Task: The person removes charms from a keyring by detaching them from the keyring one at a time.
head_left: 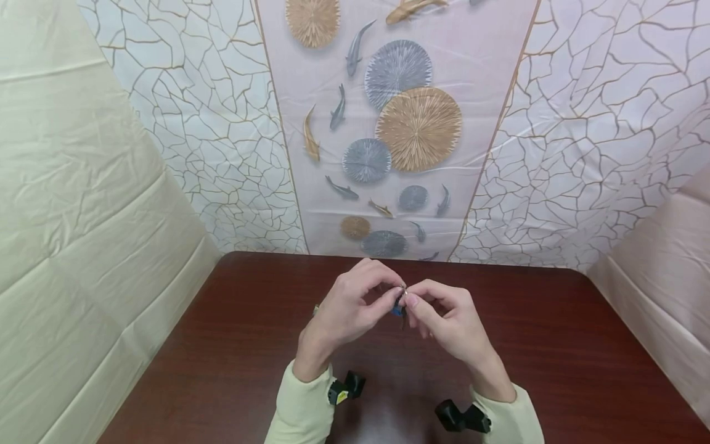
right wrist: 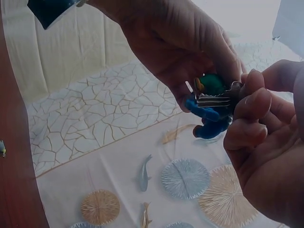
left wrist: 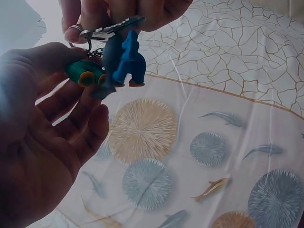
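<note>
Above the table, a keychain is pinched by the fingers of the left hand and right hand, probably so its ring is steadied.

I wear one camera on my head, looking forward and down from above the table, far enough back to take in my left hand, my right hand and the patterned cloth behind. My left wrist camera and right wrist camera look from close by, both turned sideways, past my fingers toward that cloth. These two share the keyring, both hands and the cloth's fish panel.
</note>
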The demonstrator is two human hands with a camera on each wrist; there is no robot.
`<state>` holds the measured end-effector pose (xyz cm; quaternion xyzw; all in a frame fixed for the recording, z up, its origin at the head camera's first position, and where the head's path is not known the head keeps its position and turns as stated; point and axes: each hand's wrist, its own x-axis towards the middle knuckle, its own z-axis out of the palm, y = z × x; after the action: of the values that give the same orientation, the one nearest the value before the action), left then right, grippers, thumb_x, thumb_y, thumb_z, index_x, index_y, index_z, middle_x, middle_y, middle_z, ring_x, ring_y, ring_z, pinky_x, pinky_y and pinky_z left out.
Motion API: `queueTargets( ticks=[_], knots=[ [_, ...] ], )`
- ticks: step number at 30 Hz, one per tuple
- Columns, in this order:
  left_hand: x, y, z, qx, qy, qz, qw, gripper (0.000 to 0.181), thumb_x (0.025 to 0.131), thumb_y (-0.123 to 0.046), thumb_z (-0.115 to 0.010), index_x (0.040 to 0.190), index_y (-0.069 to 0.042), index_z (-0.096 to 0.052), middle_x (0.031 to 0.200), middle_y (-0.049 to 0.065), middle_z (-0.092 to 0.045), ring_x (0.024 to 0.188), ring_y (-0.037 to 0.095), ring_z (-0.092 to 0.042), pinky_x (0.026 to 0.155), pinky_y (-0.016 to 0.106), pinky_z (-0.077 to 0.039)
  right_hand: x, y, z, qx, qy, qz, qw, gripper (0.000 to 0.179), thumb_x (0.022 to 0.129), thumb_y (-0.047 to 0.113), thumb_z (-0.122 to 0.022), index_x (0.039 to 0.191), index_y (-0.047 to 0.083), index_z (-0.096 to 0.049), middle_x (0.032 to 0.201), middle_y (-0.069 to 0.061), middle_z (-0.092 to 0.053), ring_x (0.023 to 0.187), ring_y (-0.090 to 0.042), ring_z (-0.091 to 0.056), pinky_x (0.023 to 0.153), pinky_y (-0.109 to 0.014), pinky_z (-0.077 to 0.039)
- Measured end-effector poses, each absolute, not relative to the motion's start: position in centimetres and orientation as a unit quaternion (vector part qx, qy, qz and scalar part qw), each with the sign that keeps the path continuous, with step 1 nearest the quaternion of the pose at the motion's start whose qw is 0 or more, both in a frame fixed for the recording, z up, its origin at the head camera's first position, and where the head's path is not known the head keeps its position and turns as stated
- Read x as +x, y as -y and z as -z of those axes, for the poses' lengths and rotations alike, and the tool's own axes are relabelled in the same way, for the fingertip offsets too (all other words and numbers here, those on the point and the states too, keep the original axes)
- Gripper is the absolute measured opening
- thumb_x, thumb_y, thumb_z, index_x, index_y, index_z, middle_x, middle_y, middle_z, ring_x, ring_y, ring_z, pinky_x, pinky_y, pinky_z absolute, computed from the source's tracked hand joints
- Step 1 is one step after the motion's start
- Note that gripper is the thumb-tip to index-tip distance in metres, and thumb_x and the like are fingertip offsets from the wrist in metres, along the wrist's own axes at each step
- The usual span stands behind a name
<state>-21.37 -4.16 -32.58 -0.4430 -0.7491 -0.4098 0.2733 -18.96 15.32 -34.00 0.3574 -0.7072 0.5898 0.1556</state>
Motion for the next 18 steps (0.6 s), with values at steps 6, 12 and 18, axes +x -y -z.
queueTargets(
  ticks=[6, 12, 18],
  knots=[
    [-21.53, 4.31, 32.64, -0.435, 0.741, 0.428, 0.28, 0.005, 0.091, -0.012, -0.069, 0.095, -0.013, -0.072, 0.089, -0.004, -0.07, 0.086, 0.008, -0.058, 0.071, 0.024, -0.052, -19.01, -15.05, 34.03, 0.377, 0.678, -0.608, 0.169, 0.021, 0.089, -0.015, -0.056, 0.09, 0.003, -0.065, 0.065, -0.004, -0.059, 0.043, -0.014, -0.048, 0.037, -0.026, -0.041],
    [-21.3, 4.49, 32.36, -0.422, 0.742, 0.425, 0.3, 0.005, 0.09, -0.01, -0.07, 0.095, -0.012, -0.071, 0.088, -0.003, -0.069, 0.086, 0.011, -0.06, 0.07, 0.024, -0.051, -19.25, -14.6, 34.1, 0.413, 0.634, -0.623, 0.199, 0.022, 0.085, -0.021, -0.055, 0.09, -0.003, -0.066, 0.072, -0.009, -0.062, 0.049, -0.012, -0.059, 0.041, -0.026, -0.048],
    [-20.68, 4.26, 31.92, -0.406, 0.765, 0.358, 0.348, 0.004, 0.09, -0.008, -0.068, 0.093, -0.012, -0.069, 0.087, -0.004, -0.067, 0.084, 0.014, -0.057, 0.075, 0.022, -0.048, -19.56, -14.29, 34.33, 0.431, 0.623, -0.611, 0.232, 0.024, 0.081, -0.024, -0.056, 0.089, -0.003, -0.067, 0.073, -0.012, -0.061, 0.054, -0.012, -0.059, 0.045, -0.025, -0.049]
  ],
)
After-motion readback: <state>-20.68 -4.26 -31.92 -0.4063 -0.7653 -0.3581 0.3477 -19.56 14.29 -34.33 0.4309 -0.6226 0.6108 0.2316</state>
